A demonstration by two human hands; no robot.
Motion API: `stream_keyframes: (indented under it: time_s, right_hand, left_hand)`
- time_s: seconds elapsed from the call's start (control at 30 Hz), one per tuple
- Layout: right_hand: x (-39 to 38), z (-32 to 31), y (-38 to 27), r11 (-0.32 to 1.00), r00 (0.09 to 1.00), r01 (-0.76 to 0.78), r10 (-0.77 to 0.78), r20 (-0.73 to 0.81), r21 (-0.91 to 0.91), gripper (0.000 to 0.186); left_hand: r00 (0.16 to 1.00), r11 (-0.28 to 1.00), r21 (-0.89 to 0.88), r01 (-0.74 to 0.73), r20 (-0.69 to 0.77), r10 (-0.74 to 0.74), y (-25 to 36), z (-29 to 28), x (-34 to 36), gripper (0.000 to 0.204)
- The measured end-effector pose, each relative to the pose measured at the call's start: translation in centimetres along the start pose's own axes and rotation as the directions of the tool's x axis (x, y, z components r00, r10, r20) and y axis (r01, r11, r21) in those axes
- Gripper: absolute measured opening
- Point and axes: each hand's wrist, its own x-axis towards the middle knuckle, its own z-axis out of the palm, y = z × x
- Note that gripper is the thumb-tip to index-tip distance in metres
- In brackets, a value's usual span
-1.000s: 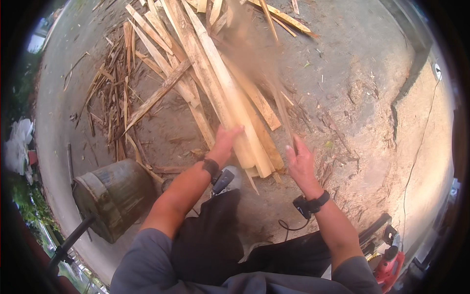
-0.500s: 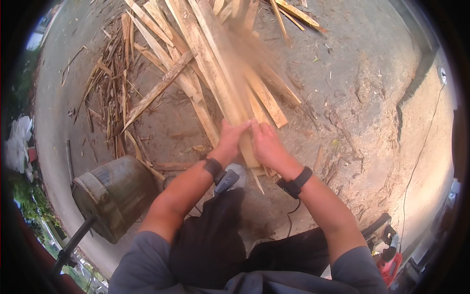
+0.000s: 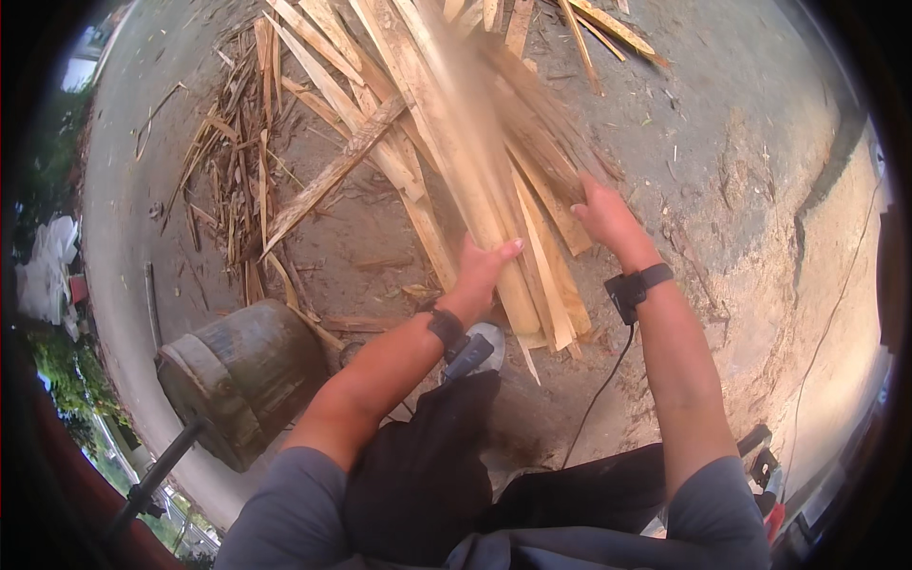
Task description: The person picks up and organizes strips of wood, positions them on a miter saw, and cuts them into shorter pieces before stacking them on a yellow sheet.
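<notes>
Right hand (image 3: 611, 225) moved rightward, left (image 3: 481, 273) gripping boards (image 3: 518, 299)

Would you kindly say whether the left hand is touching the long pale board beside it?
Touching: the head view shows the left hand with its thumb laid across the long pale board.

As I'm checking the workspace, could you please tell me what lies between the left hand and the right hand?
In the head view, several pale wooden boards lie between the left hand and the right hand.

Pale yellow boards (image 3: 475, 176) with brown streaks, dark grey sleeves (image 3: 285, 503), black trousers (image 3: 423, 465), grey-brown ground (image 3: 708, 104)
</notes>
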Motion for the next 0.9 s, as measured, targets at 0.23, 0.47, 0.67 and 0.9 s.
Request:
stream_keyframes:
  time_s: [0.23, 0.47, 0.67, 0.9]
  right_hand:
    - [-3.9, 3.9, -0.9, 0.931, 0.908, 0.296, -0.204, -0.366, 0.215, 0.048]
    - [-11.2, 7.2, -2.2, 0.926, 0.96, 0.185, -0.097, -0.264, 0.329, 0.045]
    - [-16.4, 8.9, 2.2, 0.953, 0.997, 0.055, -0.037, -0.065, 0.297, 0.047]
    - [-11.4, 6.2, -1.0, 0.823, 0.971, 0.215, -0.237, -0.027, 0.525, 0.103]
  left_hand:
    - [0.989, 0.976, -0.159, 0.146, 0.046, -0.14, -1.7, -2.0, 0.0, 0.054]
    - [0.979, 0.976, -0.192, 0.099, 0.196, -0.061, -2.8, -2.7, -0.1, 0.053]
    - [0.94, 0.919, -0.259, 0.296, 0.25, -0.232, -5.2, -4.6, 0.8, 0.048]
    - [0.929, 0.804, -0.474, 0.359, 0.264, -0.259, -7.2, -4.6, 2.6, 0.047]
